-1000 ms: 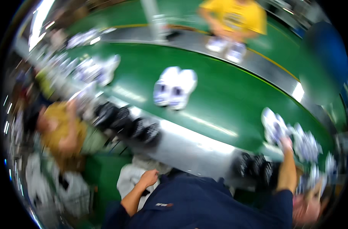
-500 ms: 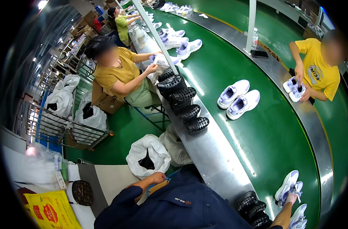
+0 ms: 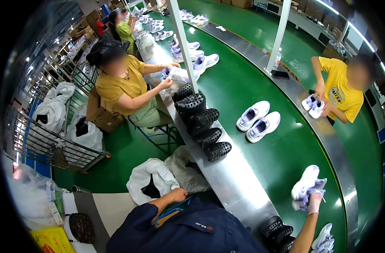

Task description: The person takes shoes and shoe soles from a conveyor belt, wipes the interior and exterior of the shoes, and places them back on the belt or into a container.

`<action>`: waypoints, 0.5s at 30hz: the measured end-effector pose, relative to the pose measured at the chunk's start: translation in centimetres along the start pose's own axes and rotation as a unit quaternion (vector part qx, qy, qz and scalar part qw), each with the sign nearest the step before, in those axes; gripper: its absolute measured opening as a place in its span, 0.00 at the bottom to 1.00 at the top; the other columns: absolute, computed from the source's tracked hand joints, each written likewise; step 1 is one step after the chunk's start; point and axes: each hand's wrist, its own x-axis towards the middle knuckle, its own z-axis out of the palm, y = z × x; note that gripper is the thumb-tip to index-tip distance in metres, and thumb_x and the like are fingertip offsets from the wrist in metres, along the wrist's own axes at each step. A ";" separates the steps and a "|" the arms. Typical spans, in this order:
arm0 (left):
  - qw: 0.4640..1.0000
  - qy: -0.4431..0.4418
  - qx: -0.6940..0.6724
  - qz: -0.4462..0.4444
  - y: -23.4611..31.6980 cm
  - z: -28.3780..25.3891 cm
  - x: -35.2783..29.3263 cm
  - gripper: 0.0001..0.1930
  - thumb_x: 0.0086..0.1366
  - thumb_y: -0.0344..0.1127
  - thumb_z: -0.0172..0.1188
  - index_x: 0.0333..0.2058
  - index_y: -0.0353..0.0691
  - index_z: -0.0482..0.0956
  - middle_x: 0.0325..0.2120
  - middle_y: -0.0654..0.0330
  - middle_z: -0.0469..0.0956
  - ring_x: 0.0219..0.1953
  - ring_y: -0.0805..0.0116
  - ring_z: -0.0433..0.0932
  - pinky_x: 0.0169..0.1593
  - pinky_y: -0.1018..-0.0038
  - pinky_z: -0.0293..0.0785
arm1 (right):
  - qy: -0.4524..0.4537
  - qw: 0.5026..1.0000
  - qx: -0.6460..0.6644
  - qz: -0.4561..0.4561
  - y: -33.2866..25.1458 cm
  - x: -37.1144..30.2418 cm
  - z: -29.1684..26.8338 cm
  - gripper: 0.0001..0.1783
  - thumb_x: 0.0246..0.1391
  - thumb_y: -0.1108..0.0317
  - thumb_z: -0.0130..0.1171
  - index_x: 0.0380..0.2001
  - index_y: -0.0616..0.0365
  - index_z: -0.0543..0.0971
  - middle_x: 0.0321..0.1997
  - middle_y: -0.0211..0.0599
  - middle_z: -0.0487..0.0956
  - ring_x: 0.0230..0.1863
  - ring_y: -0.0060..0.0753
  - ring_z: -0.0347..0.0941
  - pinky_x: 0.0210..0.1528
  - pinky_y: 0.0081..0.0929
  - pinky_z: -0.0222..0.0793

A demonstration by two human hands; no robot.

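Observation:
My right hand (image 3: pixel 314 203), in a pale glove or wrap, is closed on a lavender sneaker (image 3: pixel 318 188) at the right. A white sneaker (image 3: pixel 306 179) sits right against it; I cannot tell whether the hand grips that one too. Both are over the green conveyor belt (image 3: pixel 281 177). Near my waist, my left hand (image 3: pixel 176 195) is curled closed beside a blue cord (image 3: pixel 173 211); what it holds, if anything, is hidden. A pair of white and lavender sneakers (image 3: pixel 263 126) rests on the belt ahead. Another sneaker (image 3: pixel 323 237) lies near the lower right.
Black perforated shoe lasts (image 3: pixel 210 137) line the metal ledge (image 3: pixel 243 185), and more lasts (image 3: pixel 277 230) stand close to me. White sacks (image 3: pixel 148 177) stand on the floor at left. Co-workers handle shoes at far left and across the belt. White posts (image 3: pixel 280 33) rise from the ledges.
My right hand has moved forward along the belt with the sneaker. My left hand stays curled near my waist. The whole view has shifted slightly.

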 end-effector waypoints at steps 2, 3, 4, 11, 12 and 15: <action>1.000 0.007 0.017 0.000 2.3 -2.7 0.4 0.19 0.60 0.35 0.54 0.49 0.42 0.83 0.47 0.45 0.82 0.53 0.45 0.80 0.55 0.56 0.75 | -0.050 0.998 0.013 -0.027 -2.6 -4.4 3.3 0.32 0.46 0.75 0.62 0.59 0.62 0.73 0.54 0.39 0.78 0.50 0.35 0.76 0.53 0.32 0.73; 1.000 0.017 0.022 0.000 3.1 -3.7 0.5 0.19 0.61 0.35 0.53 0.49 0.42 0.83 0.48 0.45 0.82 0.53 0.45 0.80 0.55 0.56 0.75 | -0.077 0.996 0.013 -0.040 -3.9 -6.8 5.0 0.32 0.46 0.76 0.62 0.59 0.62 0.73 0.54 0.39 0.78 0.50 0.34 0.76 0.53 0.32 0.73; 0.999 0.029 0.028 -0.001 4.2 -5.1 0.4 0.19 0.61 0.35 0.52 0.49 0.42 0.82 0.48 0.45 0.82 0.53 0.45 0.80 0.55 0.55 0.75 | -0.099 0.994 0.006 -0.053 -5.0 -9.2 6.8 0.33 0.45 0.76 0.62 0.59 0.62 0.73 0.54 0.39 0.78 0.50 0.34 0.76 0.54 0.32 0.73; 0.985 0.058 -0.031 0.162 9.0 -7.6 1.0 0.18 0.66 0.38 0.53 0.52 0.40 0.78 0.48 0.46 0.80 0.55 0.46 0.76 0.58 0.55 0.73 | -0.090 0.964 -0.243 -0.067 -10.2 -24.2 17.5 0.18 0.42 0.73 0.63 0.39 0.65 0.75 0.36 0.42 0.79 0.37 0.37 0.75 0.47 0.32 0.72; 0.980 0.063 -0.039 0.183 11.3 -9.5 -0.4 0.18 0.64 0.34 0.52 0.52 0.39 0.80 0.50 0.44 0.80 0.56 0.45 0.77 0.59 0.54 0.72 | -0.047 0.955 -0.274 -0.102 -9.7 -25.5 18.5 0.12 0.42 0.70 0.65 0.27 0.66 0.75 0.27 0.43 0.79 0.28 0.39 0.73 0.39 0.36 0.72; 0.970 0.051 -0.047 0.232 12.2 -9.3 0.8 0.18 0.65 0.34 0.53 0.53 0.39 0.78 0.48 0.45 0.80 0.55 0.46 0.77 0.59 0.54 0.72 | -0.043 0.936 -0.342 -0.071 -9.8 -28.0 20.8 0.17 0.42 0.64 0.66 0.28 0.68 0.75 0.30 0.58 0.81 0.33 0.62 0.76 0.43 0.45 0.73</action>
